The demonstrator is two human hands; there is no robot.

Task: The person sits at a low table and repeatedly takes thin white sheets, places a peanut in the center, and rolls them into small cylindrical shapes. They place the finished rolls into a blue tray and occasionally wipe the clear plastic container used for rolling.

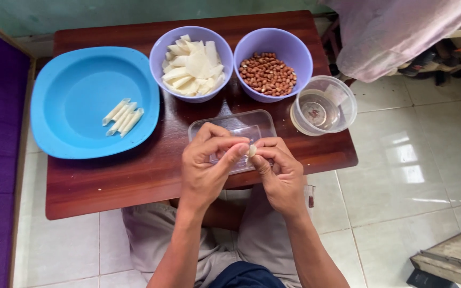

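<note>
My left hand (205, 166) and right hand (279, 169) pinch a small pale wrapper (252, 150) together over the clear tray (230, 124), near table (108, 181) edge. Risk: loose fingertip grip; the wrapper may unroll or drop.

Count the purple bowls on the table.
2. One purple bowl sits mid-table holding pale wrapper pieces; the other purple bowl stands right beside it, filled with peanuts. None seem hidden.
</note>
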